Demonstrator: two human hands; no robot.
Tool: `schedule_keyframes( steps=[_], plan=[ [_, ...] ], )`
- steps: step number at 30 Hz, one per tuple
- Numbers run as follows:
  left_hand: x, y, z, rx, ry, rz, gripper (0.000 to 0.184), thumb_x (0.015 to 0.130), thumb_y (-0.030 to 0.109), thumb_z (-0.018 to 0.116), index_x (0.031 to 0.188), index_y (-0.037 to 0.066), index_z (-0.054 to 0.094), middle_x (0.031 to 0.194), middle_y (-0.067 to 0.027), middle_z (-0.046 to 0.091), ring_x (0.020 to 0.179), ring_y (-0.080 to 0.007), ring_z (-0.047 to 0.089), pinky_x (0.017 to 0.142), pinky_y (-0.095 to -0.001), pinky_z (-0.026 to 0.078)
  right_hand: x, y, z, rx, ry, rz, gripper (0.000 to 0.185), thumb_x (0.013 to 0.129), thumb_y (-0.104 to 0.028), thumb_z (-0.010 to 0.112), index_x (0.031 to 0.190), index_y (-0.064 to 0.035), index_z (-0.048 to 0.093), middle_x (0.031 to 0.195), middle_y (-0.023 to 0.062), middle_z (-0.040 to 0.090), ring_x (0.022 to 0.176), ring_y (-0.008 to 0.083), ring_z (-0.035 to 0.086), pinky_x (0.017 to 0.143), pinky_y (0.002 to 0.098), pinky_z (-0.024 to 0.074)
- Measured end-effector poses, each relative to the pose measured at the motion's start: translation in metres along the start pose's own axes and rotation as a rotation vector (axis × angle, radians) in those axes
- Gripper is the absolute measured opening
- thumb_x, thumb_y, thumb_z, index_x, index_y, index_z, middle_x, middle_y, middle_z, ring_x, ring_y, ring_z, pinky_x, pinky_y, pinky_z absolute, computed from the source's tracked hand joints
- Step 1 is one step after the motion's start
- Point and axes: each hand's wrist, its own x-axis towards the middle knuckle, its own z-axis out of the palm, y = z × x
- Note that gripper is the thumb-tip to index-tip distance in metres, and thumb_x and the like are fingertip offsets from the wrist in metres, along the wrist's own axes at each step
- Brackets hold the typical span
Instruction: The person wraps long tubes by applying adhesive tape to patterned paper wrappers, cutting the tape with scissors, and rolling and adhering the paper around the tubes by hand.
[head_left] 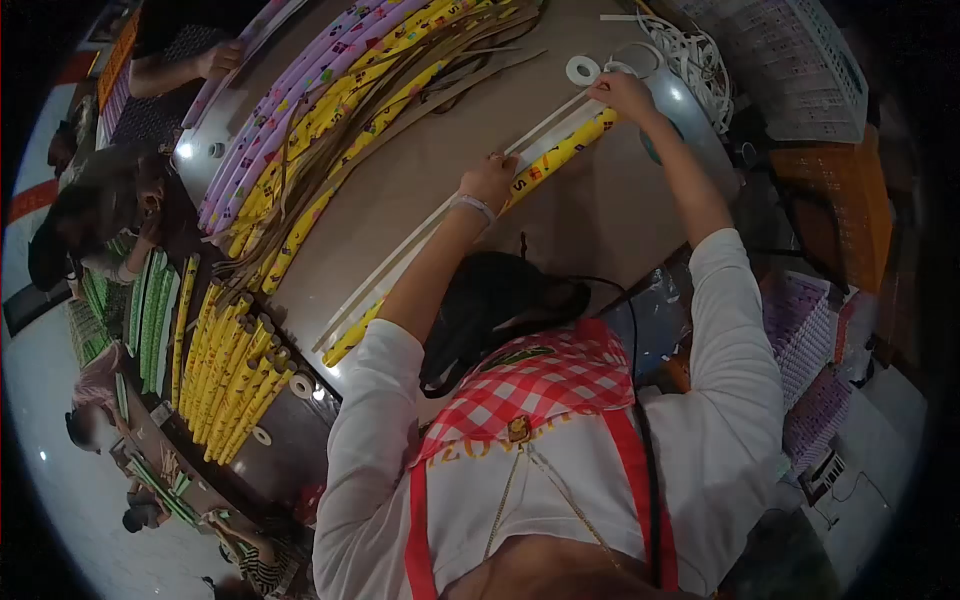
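Observation:
A long yellow patterned roll lies slantwise on the brown table, with a thin white strip along its upper side. My left hand presses on the strip and the roll near the middle, fingers closed together. At the upper right end, my right hand has its fingers pinched on the end of the strip. A white tape ring lies just beside my right fingers. My left forearm covers part of the roll's lower stretch.
Purple rolls, yellow rolls and brown strips lie at the table's upper left. White strips are coiled at the upper right. Bundled yellow tubes stand lower left. A co-worker's hand is upper left; other people work further left.

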Motion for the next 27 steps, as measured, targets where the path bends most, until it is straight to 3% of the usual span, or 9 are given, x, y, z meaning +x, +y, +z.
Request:
schedule_keyframes(
  steps=[2,5,27],
  plan=[
    [-0.002,0.002,-0.006,-0.063,0.047,-0.003,0.033,0.078,0.011,0.051,0.111,0.007,0.049,0.103,-0.0114,0.053,0.092,-0.0271,0.055,0.072,-0.0366,0.050,-0.001,0.000,0.001,-0.021,0.016,0.009,0.028,0.074,-0.037,0.061,0.079,-0.0101,0.064,0.075,0.0062,0.062,0.070,0.0228,0.060,0.062,0.0357,0.0459],
    [-0.001,0.001,-0.001,-0.068,0.103,0.004,0.031,0.079,0.011,0.050,0.110,0.007,0.050,0.102,-0.0111,0.054,0.092,-0.0278,0.055,0.071,-0.0371,0.050,-0.002,0.001,0.003,-0.031,0.028,0.014,0.027,0.075,-0.037,0.061,0.080,-0.0105,0.064,0.076,0.0057,0.062,0.071,0.0232,0.060,0.063,0.0359,0.0458],
    [-0.002,0.004,-0.008,-0.027,-0.002,-0.021,0.050,0.071,0.015,0.064,0.117,0.008,0.045,0.105,-0.0110,0.052,0.095,-0.0263,0.055,0.072,-0.0351,0.050,-0.004,0.006,0.013,-0.064,0.094,0.052,0.025,0.076,-0.038,0.060,0.083,-0.0140,0.064,0.076,0.0039,0.063,0.072,0.0218,0.061,0.063,0.0357,0.0466]
  ],
)
